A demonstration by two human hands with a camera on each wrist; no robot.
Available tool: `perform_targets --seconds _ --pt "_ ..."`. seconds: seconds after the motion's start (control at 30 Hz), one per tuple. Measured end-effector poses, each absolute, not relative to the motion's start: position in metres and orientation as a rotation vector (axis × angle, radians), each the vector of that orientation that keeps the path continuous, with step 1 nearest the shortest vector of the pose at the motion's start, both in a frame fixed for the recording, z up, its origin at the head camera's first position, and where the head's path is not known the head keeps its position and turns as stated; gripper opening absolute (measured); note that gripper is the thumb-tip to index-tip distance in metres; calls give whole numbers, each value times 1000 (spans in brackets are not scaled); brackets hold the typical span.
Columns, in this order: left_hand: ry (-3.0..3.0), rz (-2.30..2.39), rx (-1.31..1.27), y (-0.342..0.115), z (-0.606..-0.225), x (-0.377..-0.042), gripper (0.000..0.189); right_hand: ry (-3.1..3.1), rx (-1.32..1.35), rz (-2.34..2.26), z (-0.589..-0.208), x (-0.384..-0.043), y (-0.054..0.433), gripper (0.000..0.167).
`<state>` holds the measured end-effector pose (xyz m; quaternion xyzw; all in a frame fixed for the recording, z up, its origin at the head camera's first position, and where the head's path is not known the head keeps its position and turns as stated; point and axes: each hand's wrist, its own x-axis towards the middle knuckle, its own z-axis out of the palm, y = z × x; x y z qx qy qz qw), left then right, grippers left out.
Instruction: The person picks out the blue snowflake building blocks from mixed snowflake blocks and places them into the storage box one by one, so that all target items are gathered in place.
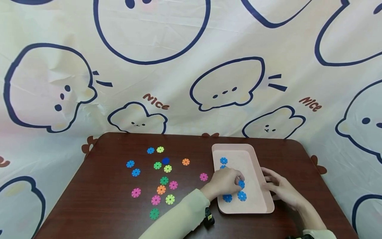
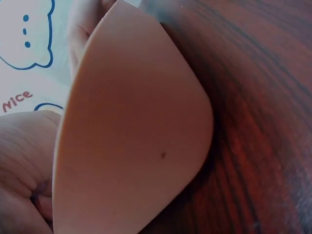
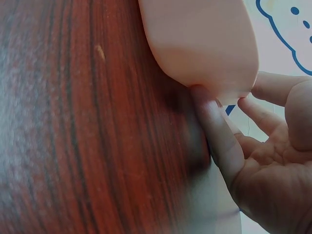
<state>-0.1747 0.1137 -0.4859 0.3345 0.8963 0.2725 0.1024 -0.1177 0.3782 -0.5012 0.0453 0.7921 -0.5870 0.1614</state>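
In the head view, my left hand [image 1: 227, 182] reaches over the pale pink tray [image 1: 259, 199], pinching a blue snowflake disc [image 1: 241, 184] between curled fingers and thumb. More blue discs [image 1: 242, 196] lie in the tray near this hand, one partly covered by it. On the tray's right side, my right hand [image 1: 283, 190] rests its thumb and fingertips against the outer wall, fingers fairly straight. The right wrist view shows that hand [image 3: 273, 165] touching the tray's corner [image 3: 209, 53]. Up close in the left wrist view, the tray wall [image 2: 131, 122] hides the left fingertips.
Loose discs in pink, green, yellow, orange and blue lie scattered left of the tray, among them a pink disc [image 1: 204, 177] and a green disc [image 1: 154, 214]. The dark wooden table [image 1: 98, 199] meets a patterned curtain [image 1: 179, 83] behind.
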Motion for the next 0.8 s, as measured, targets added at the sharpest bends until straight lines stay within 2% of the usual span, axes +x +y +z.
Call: perform_targets --seconds 0.5,0.8 --pt "2689 739 952 114 -488 -173 25 2264 121 -1671 -502 -119 377 74" --pt "2679 950 997 102 -475 -170 26 2278 130 -1666 -502 -118 378 73"
